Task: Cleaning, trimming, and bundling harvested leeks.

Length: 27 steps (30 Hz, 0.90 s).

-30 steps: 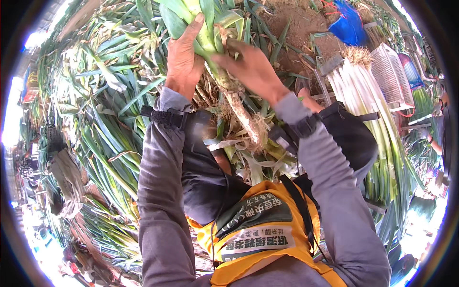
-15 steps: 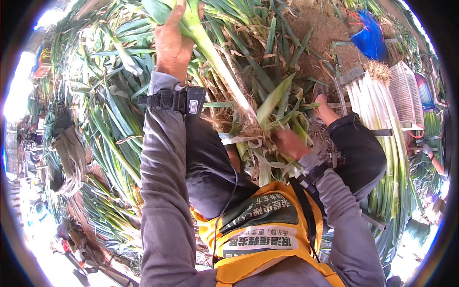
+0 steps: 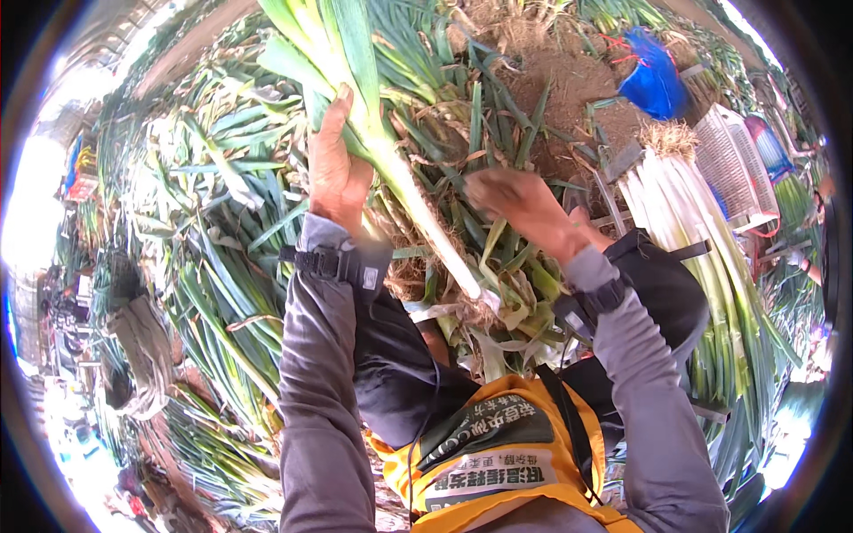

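Observation:
My left hand [image 3: 336,173] is wrapped round a long leek [image 3: 418,209], gripping it where the green leaves meet the pale stem. The leek slants from its broad leaves at the top down to its white root end, which hangs over a heap of peeled leaves and scraps [image 3: 506,342] between my knees. To the right of the stem and apart from it is my right hand [image 3: 524,209], its fingers smeared by motion. Whether it holds anything cannot be made out.
A bundle of cleaned leeks [image 3: 684,231], roots up, lies by my right knee. Beyond it stand a white plastic basket [image 3: 733,164] and a blue bag [image 3: 653,80]. Uncleaned leeks [image 3: 218,293] pile up at my left, and a grey cloth [image 3: 142,346] lies farther left.
My right hand has risen from the leek's root end, up and away to the right of the stem. My left hand has drawn the leek a little nearer; its root end looks barer.

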Tool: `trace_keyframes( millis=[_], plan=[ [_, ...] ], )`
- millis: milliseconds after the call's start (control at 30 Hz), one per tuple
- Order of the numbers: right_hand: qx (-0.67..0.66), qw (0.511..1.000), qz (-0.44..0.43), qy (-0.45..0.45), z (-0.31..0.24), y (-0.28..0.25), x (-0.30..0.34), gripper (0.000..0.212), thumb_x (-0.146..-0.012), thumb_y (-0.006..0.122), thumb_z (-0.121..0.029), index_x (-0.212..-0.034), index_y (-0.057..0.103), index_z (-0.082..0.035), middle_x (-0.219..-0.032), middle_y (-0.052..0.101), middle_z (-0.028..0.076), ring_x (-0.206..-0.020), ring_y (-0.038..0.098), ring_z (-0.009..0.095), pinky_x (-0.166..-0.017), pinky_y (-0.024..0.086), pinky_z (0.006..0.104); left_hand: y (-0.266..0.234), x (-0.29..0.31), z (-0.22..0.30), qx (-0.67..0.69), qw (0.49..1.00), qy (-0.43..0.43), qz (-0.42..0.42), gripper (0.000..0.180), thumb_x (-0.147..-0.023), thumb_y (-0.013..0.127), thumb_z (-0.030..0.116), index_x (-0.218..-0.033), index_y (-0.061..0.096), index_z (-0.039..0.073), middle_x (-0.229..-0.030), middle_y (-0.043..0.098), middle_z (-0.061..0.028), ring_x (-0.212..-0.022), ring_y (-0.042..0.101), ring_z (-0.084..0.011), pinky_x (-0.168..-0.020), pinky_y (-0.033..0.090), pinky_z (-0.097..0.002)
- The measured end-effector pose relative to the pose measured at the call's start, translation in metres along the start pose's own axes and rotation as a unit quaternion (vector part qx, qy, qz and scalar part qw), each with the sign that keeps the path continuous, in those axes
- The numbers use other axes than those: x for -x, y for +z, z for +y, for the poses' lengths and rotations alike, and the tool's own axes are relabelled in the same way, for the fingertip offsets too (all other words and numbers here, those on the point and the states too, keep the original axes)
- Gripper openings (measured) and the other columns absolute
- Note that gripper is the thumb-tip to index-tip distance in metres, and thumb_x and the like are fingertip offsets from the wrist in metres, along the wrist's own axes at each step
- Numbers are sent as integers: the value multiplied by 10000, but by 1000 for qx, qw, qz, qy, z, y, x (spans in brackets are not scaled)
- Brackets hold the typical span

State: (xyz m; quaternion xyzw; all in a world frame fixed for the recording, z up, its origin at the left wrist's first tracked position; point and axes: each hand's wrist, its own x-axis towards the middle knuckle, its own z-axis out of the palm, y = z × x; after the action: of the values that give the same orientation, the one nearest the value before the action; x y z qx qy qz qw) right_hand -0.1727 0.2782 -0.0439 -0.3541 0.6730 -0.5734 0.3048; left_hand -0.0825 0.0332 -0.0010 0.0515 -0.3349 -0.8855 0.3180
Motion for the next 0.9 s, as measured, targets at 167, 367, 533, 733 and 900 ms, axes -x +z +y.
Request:
trace_keyframes(
  millis=[167,367,533,733,900],
  plan=[
    [-130,986,-25,-104,-53,21,-68,367,-916,705,-234,-1176,631,13,-1033,693,80,-944,636,128,-849,533,279,10,10,-17,8,998,-33,-49,420,-884,716,230,-1224,562,38,-1104,662,-81,-993,634,-219,-961,501,-377],
    [-257,952,-80,-145,-48,37,-82,281,-861,761,-147,-1091,663,-19,-1007,693,61,-955,634,121,-884,524,275,17,23,-22,-5,995,-36,-93,460,-928,654,328,-1259,546,26,-1157,639,-101,-1053,612,-210,-936,494,-352],
    [-227,960,-75,-145,-56,26,-79,181,-855,769,-154,-979,679,-59,-915,678,14,-845,604,85,-774,510,259,20,16,-25,-18,998,-9,-59,438,-962,627,309,-1276,529,21,-1154,636,-98,-1013,627,-205,-883,526,-328],
    [-194,967,-32,-160,-59,21,-63,184,-841,789,-162,-948,679,-61,-857,662,-5,-797,596,72,-715,489,243,20,15,-33,-15,996,-26,-82,403,-979,599,278,-1285,524,27,-1165,634,-107,-1059,621,-212,-935,520,-356],
    [-40,979,54,-194,-58,25,-55,177,-838,783,-159,-856,673,-21,-809,643,7,-747,574,64,-654,460,232,18,11,-44,-49,997,-32,-57,343,-985,585,223,-1244,567,-1,-1173,640,-115,-1052,624,-220,-941,512,-367]
  ],
)
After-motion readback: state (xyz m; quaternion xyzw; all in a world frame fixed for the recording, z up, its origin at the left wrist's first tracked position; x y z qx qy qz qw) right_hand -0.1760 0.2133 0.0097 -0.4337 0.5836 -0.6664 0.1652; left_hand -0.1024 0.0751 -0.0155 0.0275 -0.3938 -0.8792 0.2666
